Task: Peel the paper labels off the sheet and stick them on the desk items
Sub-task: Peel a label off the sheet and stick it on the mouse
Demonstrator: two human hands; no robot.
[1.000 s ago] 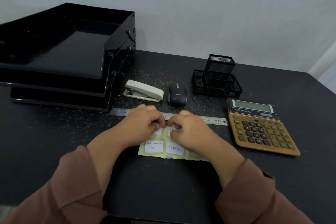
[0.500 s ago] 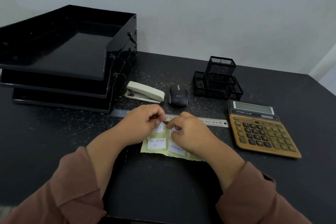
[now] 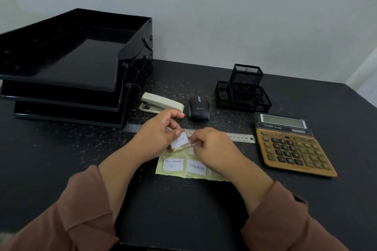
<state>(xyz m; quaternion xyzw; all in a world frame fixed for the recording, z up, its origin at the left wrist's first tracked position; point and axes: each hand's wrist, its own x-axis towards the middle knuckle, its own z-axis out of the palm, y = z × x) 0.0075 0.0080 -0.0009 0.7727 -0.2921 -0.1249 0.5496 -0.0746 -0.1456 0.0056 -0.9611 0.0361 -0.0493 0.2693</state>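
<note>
A pale yellow label sheet lies on the black desk in front of me. Two white labels on it read "PEN HOLDER" and "STRAPLER". My left hand pinches a white label reading "MOUSE", lifted off the sheet and tilted. My right hand presses its fingertips on the sheet's upper part beside that label. Behind lie a cream stapler, a dark mouse, a steel ruler, a mesh pen holder and a brown calculator.
A stacked black document tray takes up the desk's back left. The wall runs behind the desk. The desk's right edge shows at the far right. My brown sleeves fill the bottom corners.
My left hand has lifted up and left, peeling the "MOUSE" label off the sheet. My right hand has stayed pressed on the sheet.
</note>
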